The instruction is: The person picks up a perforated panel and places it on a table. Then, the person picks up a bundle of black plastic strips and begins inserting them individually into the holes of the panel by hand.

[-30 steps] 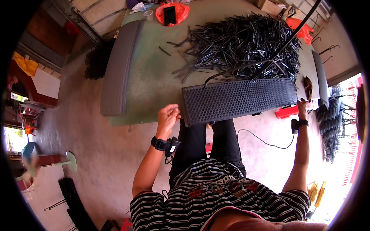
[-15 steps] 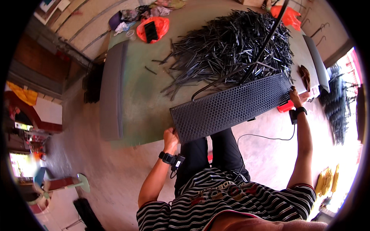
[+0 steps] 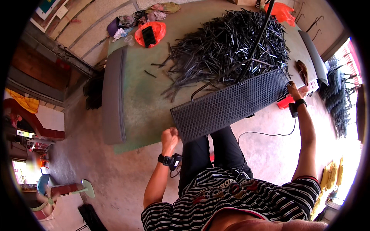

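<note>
We log green table (image 3: 135, 127) biggest; pile of black strips (image 3: 235, 42) heaped on it, likely for easy reach. Next, black perforated panel (image 3: 231, 106): slanted across table's near edge, in front of pile, probably held by ends because it's long. Grey slab (image 3: 114, 96) along table's left edge. Red bag (image 3: 160, 29) set apart from pile, maybe as mat for phone. Right hand (image 3: 295, 91) clamped on panel's right end; left hand (image 3: 169, 140) curled at left end, grip we can't tell. Phone (image 3: 148, 36) smallest.

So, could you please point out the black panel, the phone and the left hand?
Panel (image 3: 231, 106), head view: middle of its holed face.
Phone (image 3: 148, 37), head view: middle of its dark face.
Left hand (image 3: 169, 139), head view: middle of the hand.
</note>
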### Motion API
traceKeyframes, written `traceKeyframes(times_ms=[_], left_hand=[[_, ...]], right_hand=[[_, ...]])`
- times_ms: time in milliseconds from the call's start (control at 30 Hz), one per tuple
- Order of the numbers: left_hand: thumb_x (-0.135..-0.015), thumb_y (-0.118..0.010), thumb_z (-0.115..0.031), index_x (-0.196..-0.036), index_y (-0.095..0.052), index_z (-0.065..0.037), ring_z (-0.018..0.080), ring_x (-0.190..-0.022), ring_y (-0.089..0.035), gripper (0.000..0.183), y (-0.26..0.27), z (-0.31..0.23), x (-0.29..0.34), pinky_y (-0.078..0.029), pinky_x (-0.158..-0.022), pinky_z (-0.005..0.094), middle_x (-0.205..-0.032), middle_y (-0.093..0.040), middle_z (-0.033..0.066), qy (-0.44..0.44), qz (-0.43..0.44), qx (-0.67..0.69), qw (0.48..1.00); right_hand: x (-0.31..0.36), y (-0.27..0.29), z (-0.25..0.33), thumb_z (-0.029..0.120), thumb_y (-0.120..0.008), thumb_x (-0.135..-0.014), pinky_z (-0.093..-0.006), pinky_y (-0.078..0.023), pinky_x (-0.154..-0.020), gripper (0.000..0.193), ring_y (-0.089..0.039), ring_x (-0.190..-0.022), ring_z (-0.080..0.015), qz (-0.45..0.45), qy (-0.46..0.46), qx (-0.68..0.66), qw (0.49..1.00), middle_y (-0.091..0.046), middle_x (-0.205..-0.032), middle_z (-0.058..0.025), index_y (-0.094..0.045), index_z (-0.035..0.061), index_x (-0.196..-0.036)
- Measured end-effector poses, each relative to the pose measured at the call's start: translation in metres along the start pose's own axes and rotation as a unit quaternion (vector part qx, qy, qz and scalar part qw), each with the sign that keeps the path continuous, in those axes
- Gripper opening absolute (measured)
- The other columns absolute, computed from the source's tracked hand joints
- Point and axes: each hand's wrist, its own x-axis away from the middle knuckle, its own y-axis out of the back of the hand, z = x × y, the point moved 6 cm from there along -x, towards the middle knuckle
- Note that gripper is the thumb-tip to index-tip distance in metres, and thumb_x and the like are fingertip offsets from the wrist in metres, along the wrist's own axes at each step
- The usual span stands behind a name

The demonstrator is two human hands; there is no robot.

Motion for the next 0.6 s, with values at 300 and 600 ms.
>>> traceKeyframes(times_ms=[300,600], left_hand=[[-0.084,-0.058,-0.004,-0.097,-0.047,-0.006,0.0092,-0.069,-0.055,0.018,-0.046,-0.072,0.036,-0.047,-0.061,0.0235,-0.083,-0.056,0.0019,0.031,0.171,0.236,0.956],[-0.081,-0.058,0.001,-0.109,-0.046,-0.004,0.0113,-0.068,-0.056,0.031,-0.028,-0.071,0.008,-0.048,-0.062,0.0247,-0.089,-0.057,0.0039,0.031,0.208,0.204,0.956]], right_hand=[[-0.017,0.035,0.014,0.045,-0.06,-0.075,-0.0347,-0.044,-0.059,0.051,-0.057,-0.063,-0.022,0.008,-0.023,0.047,0.999,-0.058,-0.068,-0.0128,-0.058,-0.0061,-0.073],[0.027,0.051,0.013,0.014,-0.05,-0.086,-0.0329,-0.046,-0.065,0.027,-0.055,-0.071,-0.0251,0.042,0.144,0.185,0.971,-0.056,-0.081,-0.0184,-0.059,0.0159,-0.111]])
